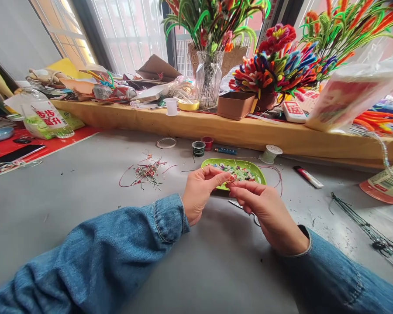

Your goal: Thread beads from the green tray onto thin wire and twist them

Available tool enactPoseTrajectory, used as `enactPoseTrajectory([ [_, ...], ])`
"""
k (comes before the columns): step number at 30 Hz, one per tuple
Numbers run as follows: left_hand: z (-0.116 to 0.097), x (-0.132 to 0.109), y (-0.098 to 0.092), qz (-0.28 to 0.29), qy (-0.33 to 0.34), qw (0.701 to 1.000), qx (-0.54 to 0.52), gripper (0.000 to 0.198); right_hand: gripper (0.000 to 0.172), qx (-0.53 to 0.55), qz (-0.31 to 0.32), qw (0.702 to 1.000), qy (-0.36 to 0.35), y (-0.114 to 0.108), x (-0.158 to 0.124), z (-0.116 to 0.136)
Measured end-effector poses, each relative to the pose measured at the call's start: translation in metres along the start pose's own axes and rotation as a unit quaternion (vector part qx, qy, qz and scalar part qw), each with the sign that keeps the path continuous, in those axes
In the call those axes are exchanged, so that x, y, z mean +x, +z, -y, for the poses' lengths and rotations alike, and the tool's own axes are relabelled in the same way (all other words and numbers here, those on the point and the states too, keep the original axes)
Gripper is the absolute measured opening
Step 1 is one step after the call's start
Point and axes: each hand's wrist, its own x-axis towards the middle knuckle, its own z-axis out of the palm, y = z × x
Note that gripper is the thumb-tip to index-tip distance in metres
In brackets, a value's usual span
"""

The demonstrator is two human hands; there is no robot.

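Note:
My left hand (201, 192) and my right hand (265, 209) meet in a pinch just in front of a green tray (209, 163) that holds several small coloured beads. Both hands have their fingertips closed on a thin red cord (277, 173), which loops out to the right of the tray. What else sits between the fingertips is too small to make out. Scissors (245, 209) lie on the grey table under my right hand, mostly hidden. Both arms wear blue denim sleeves.
A pile of red and green thread scraps (146, 172) lies left of the tray. Behind it stand small spools (198, 148), a white spool (270, 153) and a lighter (308, 176). A yellow ledge (150, 122) carries a glass vase (208, 78) and pipe-cleaner flowers (275, 65). A dark braided cord (363, 222) lies at right.

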Motion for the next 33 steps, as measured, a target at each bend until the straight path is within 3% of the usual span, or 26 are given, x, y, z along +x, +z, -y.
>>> enactPoseTrajectory([
  [6,0.001,0.000,0.000,-0.015,-0.015,1.000,-0.003,0.017,0.026,0.010,-0.045,0.998,-0.035,0.004,0.000,-0.002],
  [13,0.001,-0.002,0.001,0.023,-0.034,0.999,-0.025,0.017,0.029,-0.007,-0.013,0.998,-0.056,0.003,0.006,-0.004],
  [20,-0.002,0.003,-0.002,0.048,0.015,0.999,0.008,0.026,0.028,-0.048,0.004,0.997,-0.052,-0.010,0.009,0.001],
  [27,-0.001,0.009,-0.006,0.048,-0.083,0.994,-0.043,0.022,0.025,-0.077,0.020,0.996,-0.042,-0.017,0.008,0.004],
  [33,0.000,0.010,-0.006,0.042,-0.103,0.990,-0.081,0.015,0.024,-0.058,0.032,0.997,-0.032,-0.015,0.009,0.003],
])
